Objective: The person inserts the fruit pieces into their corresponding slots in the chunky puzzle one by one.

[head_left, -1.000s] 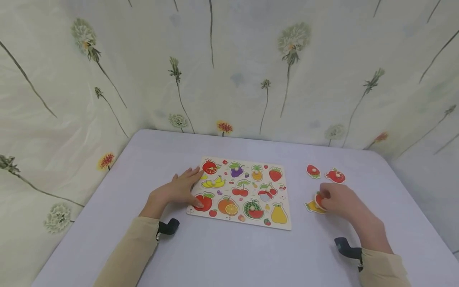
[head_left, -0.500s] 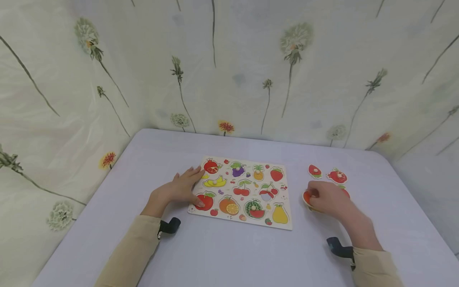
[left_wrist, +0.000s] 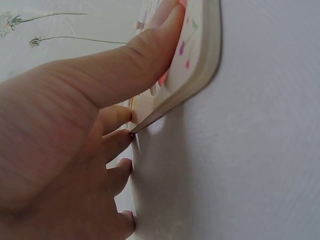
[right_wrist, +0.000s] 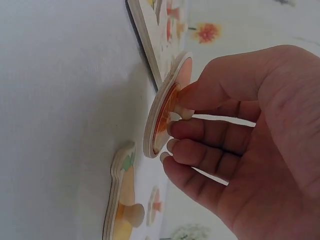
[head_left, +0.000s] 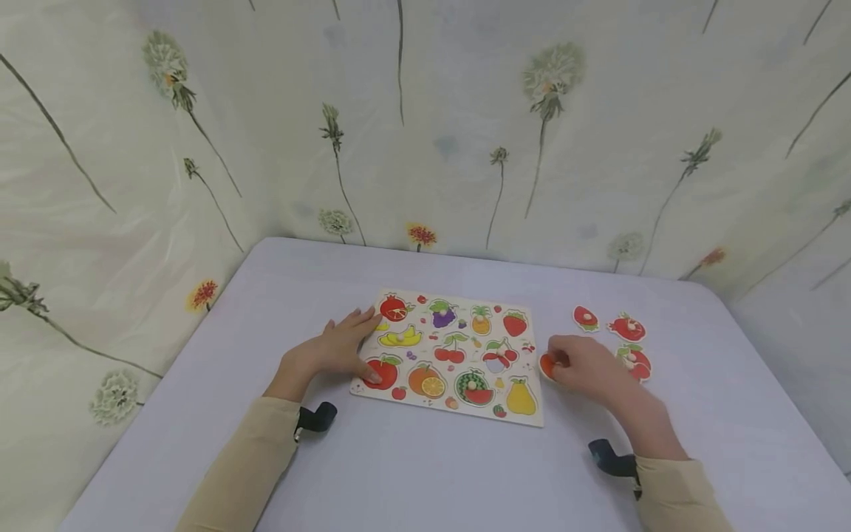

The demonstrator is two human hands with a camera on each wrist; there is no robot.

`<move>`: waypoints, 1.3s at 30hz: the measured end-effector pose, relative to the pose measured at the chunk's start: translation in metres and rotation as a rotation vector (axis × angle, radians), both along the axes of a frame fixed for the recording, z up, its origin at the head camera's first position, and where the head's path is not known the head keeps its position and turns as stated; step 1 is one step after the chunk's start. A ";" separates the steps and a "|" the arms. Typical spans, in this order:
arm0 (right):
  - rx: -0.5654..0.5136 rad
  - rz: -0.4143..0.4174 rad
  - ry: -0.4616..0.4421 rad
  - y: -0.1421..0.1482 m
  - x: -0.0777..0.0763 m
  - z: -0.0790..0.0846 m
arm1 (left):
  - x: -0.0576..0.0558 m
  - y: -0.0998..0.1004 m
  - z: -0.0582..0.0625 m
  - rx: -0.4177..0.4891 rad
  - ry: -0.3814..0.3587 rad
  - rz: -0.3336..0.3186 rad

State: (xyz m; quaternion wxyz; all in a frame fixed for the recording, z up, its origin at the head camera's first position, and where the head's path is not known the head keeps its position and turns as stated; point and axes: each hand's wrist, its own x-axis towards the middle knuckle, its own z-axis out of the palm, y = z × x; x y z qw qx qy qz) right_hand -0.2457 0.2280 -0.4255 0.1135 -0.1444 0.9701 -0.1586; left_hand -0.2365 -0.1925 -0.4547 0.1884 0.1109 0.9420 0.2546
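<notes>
My left hand lies along the left edge of a fruit puzzle board. Its thumb presses the corner over the red apple picture, and other fingertips touch the side. My right hand, beside the board's right edge, pinches the pale knob of an orange puzzle piece between thumb and fingers. The piece is tilted above the table. Below it in the right wrist view lies a yellow piece with a green leaf and a knob; the right hand hides it in the head view.
Right of the board lie a strawberry piece, a pomegranate piece and a red fruit piece with a green leaf. On the board, the grapes and watermelon show knobs. A flower-patterned curtain hangs behind the table.
My right hand has moved left with the orange piece, from over the loose pieces to the board's right side. The red leafy piece has come into sight. The left hand stays put.
</notes>
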 end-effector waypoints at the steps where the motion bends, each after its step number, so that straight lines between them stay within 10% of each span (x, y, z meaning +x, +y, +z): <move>1: 0.002 0.005 0.007 -0.002 0.001 0.000 | 0.000 0.000 -0.001 -0.001 -0.001 -0.001; 39: -0.049 0.158 0.042 -0.071 0.007 -0.007 | -0.002 0.000 -0.001 -0.024 0.005 -0.014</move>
